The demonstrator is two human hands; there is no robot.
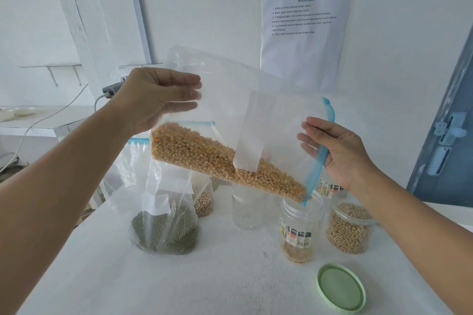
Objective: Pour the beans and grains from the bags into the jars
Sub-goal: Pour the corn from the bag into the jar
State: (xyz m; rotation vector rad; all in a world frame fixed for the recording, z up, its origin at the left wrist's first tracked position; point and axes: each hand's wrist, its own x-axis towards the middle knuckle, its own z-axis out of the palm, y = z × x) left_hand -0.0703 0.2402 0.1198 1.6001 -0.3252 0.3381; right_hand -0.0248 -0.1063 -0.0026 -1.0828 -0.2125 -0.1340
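Overhead, a clear zip bag of yellow corn kernels hangs tilted, its blue-zip mouth lowest and dipping into the open labelled jar, which holds a little corn at its bottom. The left hand grips the raised bottom end, fingers curled over the plastic. The right hand pinches the blue zip edge just above the jar. The white worktop has bare room in front; one green lid lies near its right front edge. Four jars show: the corn jar, one with pale beans, an empty one, and one behind the right wrist. A bag of green mung beans stands left, with another bag of pale beans behind it.
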